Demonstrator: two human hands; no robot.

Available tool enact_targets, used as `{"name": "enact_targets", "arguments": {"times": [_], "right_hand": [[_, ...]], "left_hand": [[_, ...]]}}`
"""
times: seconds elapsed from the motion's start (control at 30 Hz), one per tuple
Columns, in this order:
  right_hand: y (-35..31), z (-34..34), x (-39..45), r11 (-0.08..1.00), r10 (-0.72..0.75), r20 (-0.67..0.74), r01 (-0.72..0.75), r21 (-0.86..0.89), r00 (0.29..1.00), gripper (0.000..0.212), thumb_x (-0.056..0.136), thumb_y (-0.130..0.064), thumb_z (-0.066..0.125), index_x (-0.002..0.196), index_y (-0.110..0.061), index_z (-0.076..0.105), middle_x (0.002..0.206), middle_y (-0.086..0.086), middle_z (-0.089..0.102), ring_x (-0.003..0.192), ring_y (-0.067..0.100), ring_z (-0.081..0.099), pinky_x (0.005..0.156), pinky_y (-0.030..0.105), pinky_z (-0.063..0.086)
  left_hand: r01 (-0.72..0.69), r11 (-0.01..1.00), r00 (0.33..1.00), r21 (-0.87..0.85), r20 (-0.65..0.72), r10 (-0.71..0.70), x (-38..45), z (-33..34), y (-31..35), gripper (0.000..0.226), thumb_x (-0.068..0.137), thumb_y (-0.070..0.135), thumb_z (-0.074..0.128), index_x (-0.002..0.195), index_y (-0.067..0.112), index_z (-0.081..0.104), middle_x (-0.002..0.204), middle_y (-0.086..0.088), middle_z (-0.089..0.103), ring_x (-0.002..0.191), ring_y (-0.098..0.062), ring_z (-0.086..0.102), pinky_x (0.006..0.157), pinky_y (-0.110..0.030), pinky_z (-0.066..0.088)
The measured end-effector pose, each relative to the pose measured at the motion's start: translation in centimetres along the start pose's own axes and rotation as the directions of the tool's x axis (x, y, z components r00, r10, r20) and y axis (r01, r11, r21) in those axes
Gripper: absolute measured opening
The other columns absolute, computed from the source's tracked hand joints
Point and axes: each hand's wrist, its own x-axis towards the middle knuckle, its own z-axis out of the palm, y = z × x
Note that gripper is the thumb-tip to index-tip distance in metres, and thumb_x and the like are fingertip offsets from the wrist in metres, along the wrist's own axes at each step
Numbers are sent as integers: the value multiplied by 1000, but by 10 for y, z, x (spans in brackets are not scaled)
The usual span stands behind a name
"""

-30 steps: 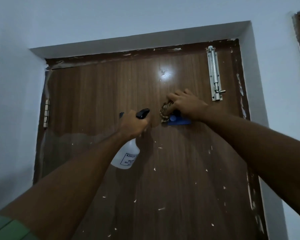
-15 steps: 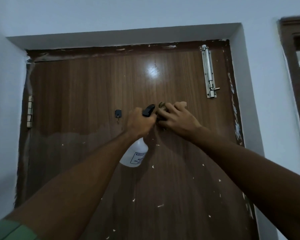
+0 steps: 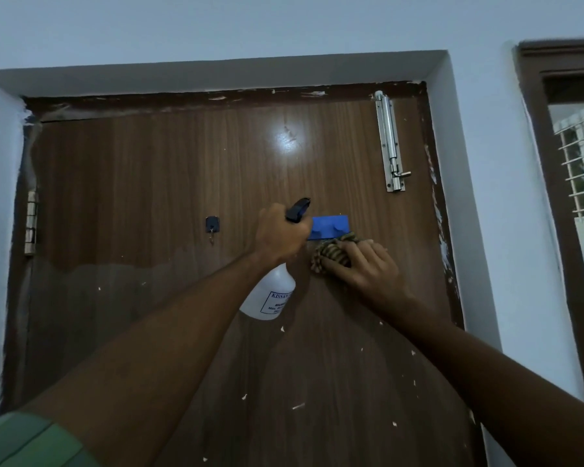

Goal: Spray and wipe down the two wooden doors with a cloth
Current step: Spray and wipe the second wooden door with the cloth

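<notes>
1. Head view: door point(image 3: 155, 183) fills the middle. It is brown wood, shut, with white flecks on its lower part.
2. Left hand point(image 3: 279, 235) is up in front of the door. Its fingers are curled tight round the neck of a bottle point(image 3: 270, 296).
3. Bottle is white with a label, and it hangs down below the left hand. Its black nozzle point(image 3: 297, 208) sticks up above the fist and points at the door.
4. Right hand point(image 3: 368, 267) is just beside the left hand, on its right and a bit lower. Its fingers lie over a cloth point(image 3: 332, 252) and push it onto the door; I cannot tell if they curl round it.
5. Cloth is bunched up, with brown and tan stripes. It pokes out from under the right fingers, on the side near the bottle.
6. Blue hook point(image 3: 331, 226) is stuck on the door, just above the cloth and right next to the left fist.
7. Small black hook point(image 3: 212, 225) sits on the door, well to the left of the left hand.
8. Bolt point(image 3: 390, 143) is silver and sits up high, above the right hand.
9. Hinge point(image 3: 31, 222) is at the door's left edge, far from both hands.
10. Window point(image 3: 577, 163) with a brown frame is far to the right of the right hand.
</notes>
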Motion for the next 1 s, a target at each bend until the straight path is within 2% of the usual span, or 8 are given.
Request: {"name": "enact_targets", "arguments": {"times": [0.1,0.23,0.3,0.4,0.47,0.67,0.87,1.0], "right_hand": [[34,-9,3,972,228,40,-229,43,973,39,92,-21,72,131,-18,68,122,20,63,104,36,56,83,46,46],[78,-10,19,792,599,91,-606,75,795,52,80,-2,74,129,-21,69,122,18,59,102,36,52,80,41,45],[70,-11,13,829,537,149,-552,91,830,50,81,-8,78,128,-22,68,125,18,58,106,37,52,79,43,49],[56,-19,-28,973,117,202,-153,173,972,34,93,-24,69,128,-23,70,126,20,59,106,38,53,75,45,51],[75,-26,-39,982,-82,231,39,187,969,31,97,-22,59,125,-24,72,124,20,61,100,37,54,74,43,50],[130,-31,-12,846,487,259,-525,98,834,52,87,-8,75,135,-25,66,136,16,52,116,41,49,82,49,55],[91,-30,-81,939,193,246,-251,233,950,35,94,-26,70,129,-23,70,127,18,59,102,38,52,72,44,53],[126,-40,-46,869,280,274,-364,335,920,59,85,-8,75,140,-22,61,120,17,60,98,38,57,72,42,51]], "left_hand": [[4,1000,1000,2,17,-4,3,10,10,29,97,13,65,84,-12,69,77,-32,70,54,-28,57,55,-39,50],[10,1000,998,7,67,-11,8,28,26,28,99,13,62,88,-13,69,72,-24,70,42,-10,54,47,-27,46],[31,999,996,-12,85,-30,8,41,33,28,100,13,61,92,-12,69,73,-24,71,37,-6,53,44,-24,46],[46,999,995,-3,86,-46,5,66,40,30,99,16,61,88,-10,71,74,-24,73,37,-9,54,44,-24,46],[54,997,993,45,106,-59,5,82,45,32,97,23,61,82,-3,73,71,-17,75,39,-11,57,48,-26,48],[75,995,983,64,160,-85,7,111,73,31,100,30,62,84,7,74,69,-6,75,45,-10,62,52,-26,50],[104,990,978,96,169,-120,-9,128,73,27,100,22,62,79,7,71,66,-7,72,41,-10,58,48,-22,48],[131,988,951,87,270,-150,-25,135,71,20,103,21,63,88,9,69,68,-5,71,40,-6,57,46,-19,46]]}}
